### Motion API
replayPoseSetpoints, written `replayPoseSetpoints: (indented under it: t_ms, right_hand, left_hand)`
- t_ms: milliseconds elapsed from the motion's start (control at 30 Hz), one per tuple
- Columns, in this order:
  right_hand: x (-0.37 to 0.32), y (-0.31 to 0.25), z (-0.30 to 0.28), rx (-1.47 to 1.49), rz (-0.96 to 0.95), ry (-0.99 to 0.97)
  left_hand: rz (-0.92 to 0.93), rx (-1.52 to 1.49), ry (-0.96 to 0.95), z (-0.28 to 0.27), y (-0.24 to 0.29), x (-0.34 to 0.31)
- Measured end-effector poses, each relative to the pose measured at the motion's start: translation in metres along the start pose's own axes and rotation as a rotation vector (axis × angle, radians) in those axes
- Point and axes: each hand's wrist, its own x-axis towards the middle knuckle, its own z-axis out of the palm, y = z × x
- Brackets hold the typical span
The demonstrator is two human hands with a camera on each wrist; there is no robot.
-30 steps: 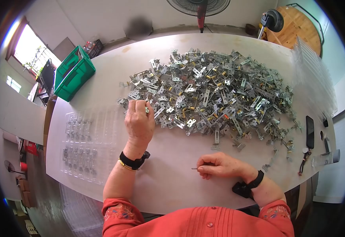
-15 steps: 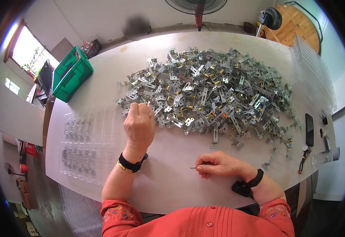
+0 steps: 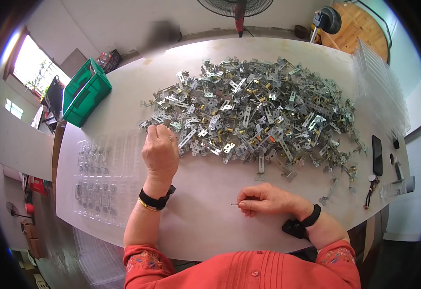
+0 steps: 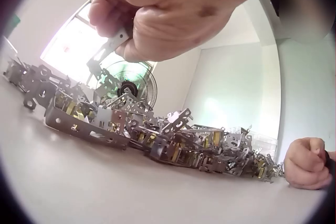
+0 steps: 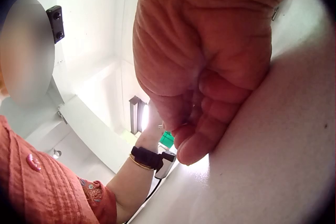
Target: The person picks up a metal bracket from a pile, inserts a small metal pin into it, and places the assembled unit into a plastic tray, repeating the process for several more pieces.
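From left hand, metal bracket, long axis obliquely downward.

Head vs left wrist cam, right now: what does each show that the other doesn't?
Only head: the clear tray holding parts, the phone, the red shirt.
Only left wrist: a plain view of the metal piece gripped by the left hand.
Both: the left hand, the right hand, the metal-parts pile, a fan.

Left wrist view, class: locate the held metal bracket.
At upper left, the metal bracket is pinched in the left hand above the bracket pile, the window behind it.
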Motion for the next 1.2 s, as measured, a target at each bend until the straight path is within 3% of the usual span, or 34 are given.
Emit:
replayPoseSetpoints:
  t_ms: [233,433,500,533,600,667,733,800,900,967,1200]
  right_hand:
    - [0.0,0.0,0.0,-0.006,0.001,0.006]
    - [0.001,0.001,0.0,0.004,-0.012,-0.001]
    - [0.001,0.0,0.0,0.024,-0.01,-0.001]
    - [0.0,0.001,0.0,0.046,-0.009,0.003]
    - [0.0,0.004,-0.003,0.089,-0.022,-0.007]
    - [0.0,0.006,-0.002,0.138,-0.032,-0.013]
    - [0.0,0.003,-0.002,0.216,-0.222,0.088]
    - [-0.002,0.001,-0.005,0.225,-0.226,0.094]
    - [-0.002,0.001,-0.006,0.192,-0.261,0.089]
    - [-0.001,0.006,-0.006,0.047,-0.331,0.005]
    - [0.0,0.002,0.002,0.072,-0.325,-0.151]
  left_hand:
    - [0.0,-0.016,-0.051,-0.003,-0.004,-0.004]
    - [-0.032,-0.085,0.046,-0.019,-0.001,0.005]
    - [-0.155,-0.589,-0.035,-0.032,0.014,0.008]
    - [-0.156,-0.588,-0.035,-0.035,0.019,0.005]
    - [-0.423,-1.167,-0.442,-0.042,0.028,-0.004]
    - [-0.635,-1.511,-0.693,-0.059,0.044,-0.008]
    - [-0.641,-1.62,-0.788,-0.058,0.052,-0.02]
    - [-0.817,-1.832,-0.845,-0.057,0.06,-0.03]
    - [-0.978,-1.887,-0.921,-0.058,0.074,-0.038]
    - [-0.992,-1.89,-0.879,-0.057,0.083,-0.036]
    - [-0.9,-2.031,-0.61,-0.042,0.11,-0.002]
